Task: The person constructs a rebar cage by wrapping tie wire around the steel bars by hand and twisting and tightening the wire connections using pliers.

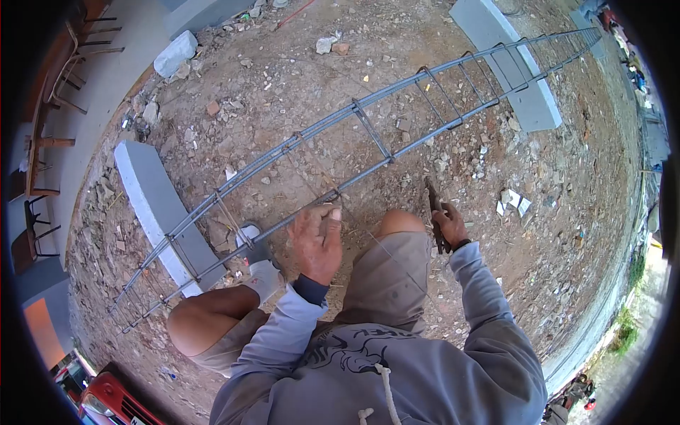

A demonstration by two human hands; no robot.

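A long steel rebar cage (404,150) runs diagonally in front of me, its bars joined by rectangular stirrups. My left hand (317,241) is at the near bar, palm up with the fingers curled in; whatever they grip, if anything, is too small to name. A thin wire (386,251) stretches from near these fingertips across my knee. My right hand (451,227) is closed around dark pliers (434,205), whose jaws point away from me, below the cage and apart from it.
Two pale blocks, one on the left (152,191) and one at the upper right (513,71), lie under the cage. Rubble and white fragments (513,202) cover the dirt. Chairs (71,64) stand at the upper left, and a red vehicle (113,400) is at the lower left.
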